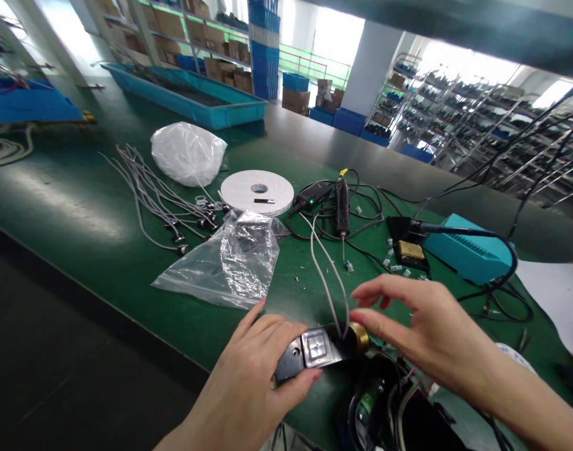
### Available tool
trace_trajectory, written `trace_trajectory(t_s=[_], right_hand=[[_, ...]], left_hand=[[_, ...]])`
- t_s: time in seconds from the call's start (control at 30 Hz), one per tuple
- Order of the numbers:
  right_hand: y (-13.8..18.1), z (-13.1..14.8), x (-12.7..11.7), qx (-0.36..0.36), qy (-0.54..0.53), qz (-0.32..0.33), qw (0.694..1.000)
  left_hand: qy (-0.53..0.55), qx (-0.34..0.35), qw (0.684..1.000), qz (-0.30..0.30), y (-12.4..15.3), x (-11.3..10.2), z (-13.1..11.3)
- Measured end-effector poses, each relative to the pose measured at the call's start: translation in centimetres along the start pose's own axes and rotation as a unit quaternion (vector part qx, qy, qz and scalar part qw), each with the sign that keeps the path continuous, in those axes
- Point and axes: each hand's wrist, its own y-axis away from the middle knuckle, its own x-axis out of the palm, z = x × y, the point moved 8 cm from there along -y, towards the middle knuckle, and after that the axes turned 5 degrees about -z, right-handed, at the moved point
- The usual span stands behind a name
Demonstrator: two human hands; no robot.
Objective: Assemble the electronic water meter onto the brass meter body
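Note:
My left hand (258, 369) is wrapped round a small black device (309, 352) with a square silver panel on top and a brass ring (360, 337) at its right end. My right hand (422, 326) hovers over that brass end, with its thumb and fingertips touching the ring and its other fingers spread. Two thin grey wires (326, 275) rise from the device and run back across the green table (79, 200) toward a black adapter (313, 195) with a green light.
A clear plastic bag (234, 260) lies left of the hands, with loose grey cables (159, 200), a white tape roll (257, 190) and a white bag (187, 153) behind it. A soldering iron stand (408, 247), a teal station (469, 250) and a black electric screwdriver (341, 207) sit to the right. Tangled parts (389, 407) lie by the table's near edge.

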Motion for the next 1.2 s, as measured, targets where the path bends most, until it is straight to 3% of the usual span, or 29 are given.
trace_trajectory(t_s=[0.03,0.1,0.17,0.2,0.3,0.37,0.43,0.6,0.77,0.87,1.2], right_hand=[[-0.3,1.1,-0.8,-0.043,0.005,-0.036,0.998],[-0.8,3.7,-0.6,-0.166,0.015,-0.04,0.985],[-1.5,5.2,1.4,-0.257,0.043,0.026,0.965],[-2.2,5.2,2.6,-0.263,0.072,0.062,0.96],[-5.0,2.3,4.9,-0.142,0.212,0.123,0.959],[-6.2,0.5,4.7,-0.054,0.301,0.124,0.944],[-6.6,-0.2,3.9,-0.016,0.35,0.115,0.93],[-6.5,-1.8,2.7,0.038,0.367,0.103,0.924],[-6.8,-5.6,4.1,0.089,0.334,0.126,0.93],[-7.5,-7.2,4.9,0.099,0.319,0.106,0.937],[-9.0,-8.1,6.0,0.101,0.272,0.075,0.954]], left_hand=[[0.002,0.001,1.0,-0.003,0.0,0.0,0.0],[0.007,0.004,1.0,-0.012,0.1,-0.1,-0.1],[0.009,-0.002,1.0,-0.015,0.2,-0.2,-0.1],[0.009,-0.007,1.0,-0.01,0.2,-0.2,-0.1],[0.007,-0.025,0.999,0.019,0.1,0.0,-0.2],[0.01,-0.03,0.999,0.03,0.0,0.0,-0.2],[0.014,-0.035,0.999,0.033,-0.1,0.0,-0.2],[0.023,-0.044,0.998,0.037,0.0,0.2,0.1],[0.03,-0.049,0.998,0.032,0.0,0.2,0.1],[0.033,-0.048,0.998,0.033,0.0,0.3,0.1],[0.038,-0.058,0.997,0.038,0.1,0.2,0.1]])
